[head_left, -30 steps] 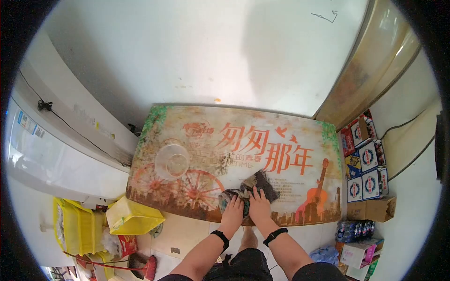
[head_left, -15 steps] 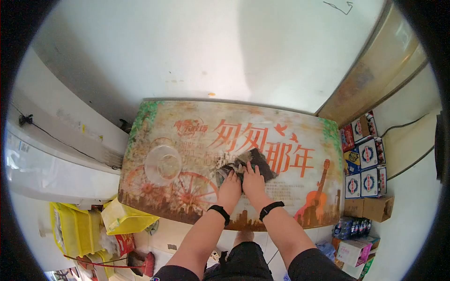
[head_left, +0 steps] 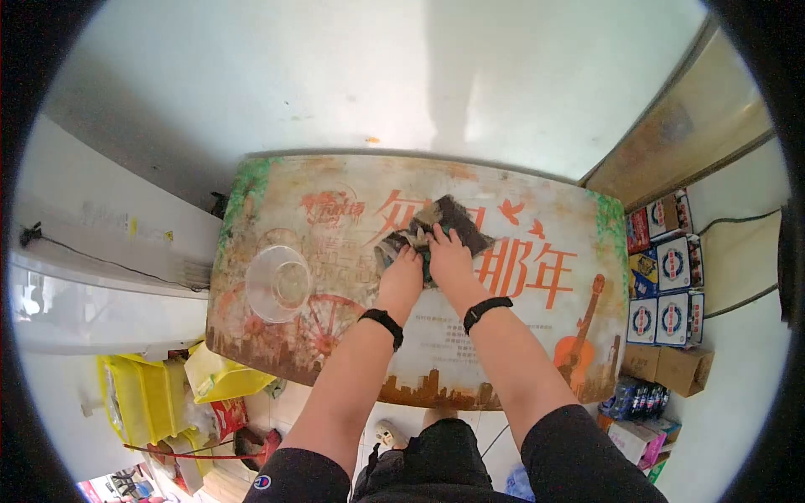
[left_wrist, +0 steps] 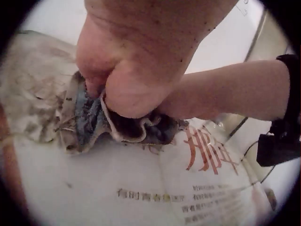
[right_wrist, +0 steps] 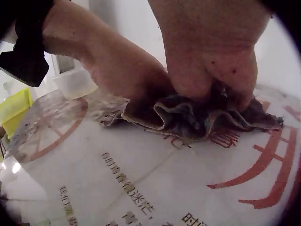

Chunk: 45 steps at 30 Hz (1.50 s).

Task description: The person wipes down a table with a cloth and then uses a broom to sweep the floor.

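A dark, bunched cloth [head_left: 457, 226] lies on the printed tabletop [head_left: 520, 335], spread over part of the large red characters. My left hand [head_left: 402, 281] grips its left side, the thumb and fingers sunk into the folds in the left wrist view. Close beside it, my right hand [head_left: 450, 256] presses down and bunches the cloth's right part, with fingers bent into the fabric [right_wrist: 183, 117]. The cloth's edges ripple up around both hands. Behind the hands, most fingertips are hidden in the wrist views.
A clear plastic tub [head_left: 278, 283] stands on the table's left side, near brownish grime. White wall [head_left: 352, 75] borders the table's far edge. Stacked boxes [head_left: 671, 268] line the right side; yellow crates [head_left: 142, 398] and a red broom [head_left: 267, 448] are at lower left.
Both hands have pushed the cloth away from the near edge, up over the red characters toward the table's far side. The tub has stayed in its place on the table.
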Motion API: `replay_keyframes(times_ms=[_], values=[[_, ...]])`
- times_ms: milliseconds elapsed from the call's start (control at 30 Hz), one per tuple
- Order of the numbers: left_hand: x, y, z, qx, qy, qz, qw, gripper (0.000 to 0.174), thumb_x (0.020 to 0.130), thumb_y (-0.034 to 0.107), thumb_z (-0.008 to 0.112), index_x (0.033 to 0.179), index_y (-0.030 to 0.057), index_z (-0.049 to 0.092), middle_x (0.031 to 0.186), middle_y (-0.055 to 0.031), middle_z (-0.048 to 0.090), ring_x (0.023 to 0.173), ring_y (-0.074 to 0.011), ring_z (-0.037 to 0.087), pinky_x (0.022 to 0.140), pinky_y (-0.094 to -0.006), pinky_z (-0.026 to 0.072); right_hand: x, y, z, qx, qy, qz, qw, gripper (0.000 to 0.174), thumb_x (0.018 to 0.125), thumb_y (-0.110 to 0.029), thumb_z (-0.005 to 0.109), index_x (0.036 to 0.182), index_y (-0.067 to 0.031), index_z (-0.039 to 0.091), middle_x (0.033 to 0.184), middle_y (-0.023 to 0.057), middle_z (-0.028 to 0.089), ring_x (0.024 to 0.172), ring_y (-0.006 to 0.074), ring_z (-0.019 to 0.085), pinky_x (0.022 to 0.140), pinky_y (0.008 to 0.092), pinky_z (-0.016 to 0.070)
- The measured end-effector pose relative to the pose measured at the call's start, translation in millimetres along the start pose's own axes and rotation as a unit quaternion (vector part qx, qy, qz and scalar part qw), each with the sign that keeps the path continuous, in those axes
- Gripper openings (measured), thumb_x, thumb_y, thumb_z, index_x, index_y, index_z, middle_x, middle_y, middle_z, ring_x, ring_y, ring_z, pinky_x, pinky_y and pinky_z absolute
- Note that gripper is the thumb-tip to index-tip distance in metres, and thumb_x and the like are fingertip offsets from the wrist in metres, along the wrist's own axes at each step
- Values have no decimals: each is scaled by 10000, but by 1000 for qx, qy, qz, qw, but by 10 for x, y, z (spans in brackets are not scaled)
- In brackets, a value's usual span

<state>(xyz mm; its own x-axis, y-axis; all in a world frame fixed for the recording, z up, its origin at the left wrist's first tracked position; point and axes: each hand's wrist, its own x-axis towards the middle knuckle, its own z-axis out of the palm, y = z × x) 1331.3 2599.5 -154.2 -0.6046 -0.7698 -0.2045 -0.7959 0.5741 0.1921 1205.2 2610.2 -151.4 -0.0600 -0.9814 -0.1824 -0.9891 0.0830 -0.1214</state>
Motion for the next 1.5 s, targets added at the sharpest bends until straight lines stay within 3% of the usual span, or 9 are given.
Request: replay_keyframes(times_ms=[333, 400, 500, 767, 900, 1267, 1333, 1433, 1500], values=[[-1622, 399, 235, 54, -46, 63, 995, 321, 829, 67, 493, 1114, -65, 559, 1246, -213, 515, 1270, -312, 403, 1046, -343, 349, -1618, -438, 204, -28, -113, -24, 993, 518, 894, -135, 479, 1398, -81, 374, 1515, 63, 222, 1343, 307, 307, 929, 400, 482], [-1990, 388, 536, -40, -34, 37, 998, 314, 822, 76, 495, 1094, -56, 578, 1245, -204, 519, 1266, -307, 408, 1048, -356, 347, -2025, -593, 300, -19, -111, -24, 993, 509, 892, -135, 479, 1389, -70, 387, 1513, 71, 227, 1341, 317, 307, 926, 402, 483], [-2463, 388, 559, -12, -14, 55, 998, 312, 824, 101, 492, 1085, -35, 596, 1249, -179, 525, 1267, -288, 411, 1032, -385, 360, -2395, -808, 315, 36, -132, -20, 990, 438, 909, -129, 435, 1342, -70, 456, 1507, 57, 246, 1336, 336, 304, 975, 479, 418], [-2315, 241, 595, 16, 53, 59, 997, 331, 864, 127, 453, 1127, -18, 594, 1267, -149, 533, 1265, -284, 423, 1033, -419, 347, -2195, -836, 413, 0, -99, -20, 995, 406, 915, -141, 439, 1313, -76, 487, 1503, 40, 263, 1334, 321, 311, 961, 451, 418], [-2047, 198, 470, 46, -27, 7, 999, 360, 893, 152, 431, 1194, 1, 559, 1327, -108, 496, 1314, -235, 360, 1052, -396, 307, -1921, -800, 419, 2, -22, -38, 999, 369, 910, -147, 458, 1263, -77, 540, 1484, 29, 307, 1299, 304, 354, 935, 435, 421], [-1363, -138, 213, 79, 5, -20, 997, 317, 850, 119, 489, 1124, 4, 599, 1257, -130, 539, 1261, -246, 420, 1022, -378, 347, -968, -827, 194, -65, -30, -75, 995, 341, 859, -101, 519, 1192, -82, 593, 1470, 15, 337, 1124, 287, 457, 870, 380, 465], [-1366, -140, 195, 63, -46, -21, 997, 293, 840, 110, 502, 1089, -1, 609, 1230, -138, 549, 1242, -260, 437, 989, -374, 386, -1015, -835, 167, -34, -43, -76, 996, 368, 860, -106, 506, 1220, -58, 565, 1434, 50, 374, 1089, 305, 463, 881, 408, 450], [-1482, -109, 366, 32, 23, -31, 999, 264, 831, 100, 499, 1046, 4, 619, 1210, -146, 552, 1240, -278, 442, 968, -394, 407, -1172, -841, 145, -51, -49, -74, 995, 284, 828, -109, 578, 1104, -62, 623, 1372, 130, 366, 1060, 331, 469, 766, 357, 531], [-1757, -14, 393, 14, 6, -24, 1000, 261, 834, 102, 494, 1041, 3, 619, 1212, -145, 550, 1245, -278, 439, 970, -397, 406, -1486, -873, 252, -16, -42, -59, 997, 250, 810, -85, 586, 1056, -59, 627, 1191, 159, 421, 1024, 338, 477, 725, 345, 547]])
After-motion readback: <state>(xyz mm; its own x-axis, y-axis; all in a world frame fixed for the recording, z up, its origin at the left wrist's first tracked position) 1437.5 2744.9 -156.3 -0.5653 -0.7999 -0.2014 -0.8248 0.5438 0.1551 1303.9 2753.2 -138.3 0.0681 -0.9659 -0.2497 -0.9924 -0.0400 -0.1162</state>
